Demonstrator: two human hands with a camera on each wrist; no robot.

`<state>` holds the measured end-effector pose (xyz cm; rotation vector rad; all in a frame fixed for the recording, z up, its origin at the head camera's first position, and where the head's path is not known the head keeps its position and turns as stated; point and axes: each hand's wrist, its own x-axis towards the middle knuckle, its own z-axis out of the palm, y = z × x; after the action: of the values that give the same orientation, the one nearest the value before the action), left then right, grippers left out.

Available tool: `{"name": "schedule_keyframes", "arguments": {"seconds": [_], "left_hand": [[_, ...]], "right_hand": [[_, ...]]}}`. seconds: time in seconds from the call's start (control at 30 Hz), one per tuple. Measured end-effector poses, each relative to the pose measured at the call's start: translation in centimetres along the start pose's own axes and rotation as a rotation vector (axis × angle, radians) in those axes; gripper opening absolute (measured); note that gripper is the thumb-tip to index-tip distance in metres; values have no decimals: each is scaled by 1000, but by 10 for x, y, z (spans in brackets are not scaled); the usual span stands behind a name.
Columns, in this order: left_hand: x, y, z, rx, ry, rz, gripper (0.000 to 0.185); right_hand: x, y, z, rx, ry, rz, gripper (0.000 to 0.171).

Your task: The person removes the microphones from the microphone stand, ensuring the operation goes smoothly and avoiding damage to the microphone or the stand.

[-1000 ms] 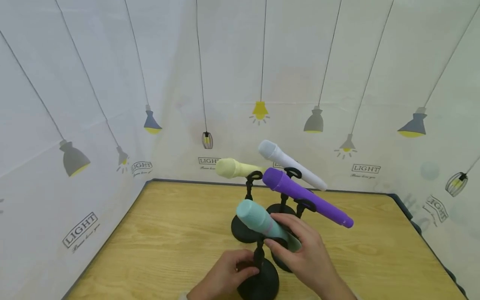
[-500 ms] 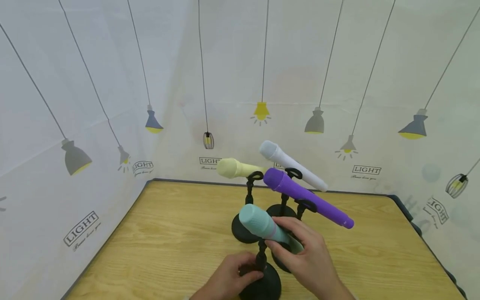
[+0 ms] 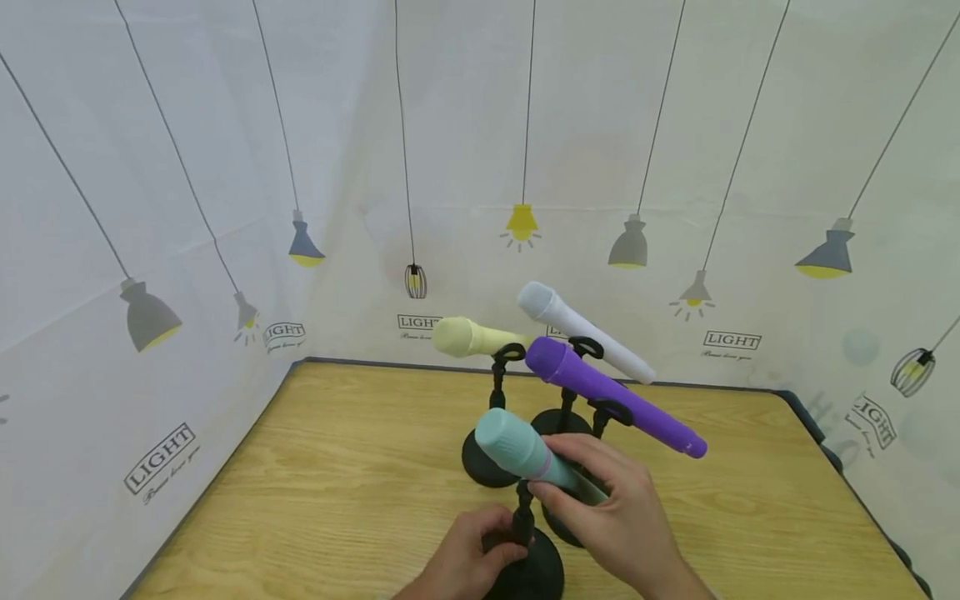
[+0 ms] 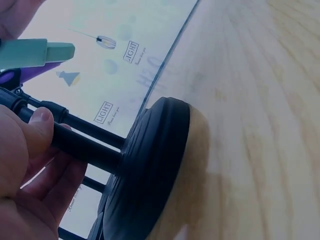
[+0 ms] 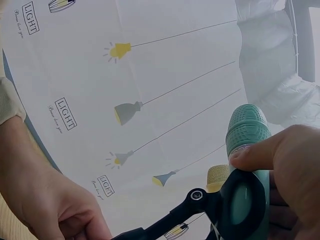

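My right hand (image 3: 622,508) grips the body of a teal microphone (image 3: 517,443), thumb and fingers on opposite sides. The microphone tilts, its head up and to the left. In the right wrist view, the black ring clip (image 5: 243,205) of a stand lies against its body, just below the thumb. Low on that stand, my left hand (image 3: 472,554) holds the pole (image 4: 87,151) between thumb and fingers. The round black base (image 4: 155,165) is on the wooden table, its shadow beside it. In the left wrist view, the microphone's tail end (image 4: 57,52) shows above the pole.
Behind the hands, a purple microphone (image 3: 615,396), a white microphone (image 3: 588,332) and a pale yellow microphone (image 3: 468,337) rest in black stands standing close together. A wall sheet printed with lamps (image 3: 521,223) surrounds the wooden table (image 3: 337,467).
The teal microphone's head has come down slightly with my right hand. My left hand and the stand it holds have shifted a little to the right. The other microphones stay put.
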<state>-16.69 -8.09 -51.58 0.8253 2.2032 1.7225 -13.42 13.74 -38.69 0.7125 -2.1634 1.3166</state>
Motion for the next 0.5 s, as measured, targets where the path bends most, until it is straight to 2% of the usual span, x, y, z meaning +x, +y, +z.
{"name": "schedule_keyframes", "arguments": {"seconds": [0.07,0.2,0.3,0.5], "left_hand": [[2,-1,0,16,-9,-6,16],[4,1,0,28,-16,-60,15],[6,5,3,-2,-4,-107,11],[8,6,5,-1,-43,-89,10]], "right_hand": [[1,0,-1,3,-1,-7,42],[3,-1,-1,-14,3,-26,41],[5,-2,-1,-27,7,-47,41],[15,-9,-3,-11,-27,-90,41]]}}
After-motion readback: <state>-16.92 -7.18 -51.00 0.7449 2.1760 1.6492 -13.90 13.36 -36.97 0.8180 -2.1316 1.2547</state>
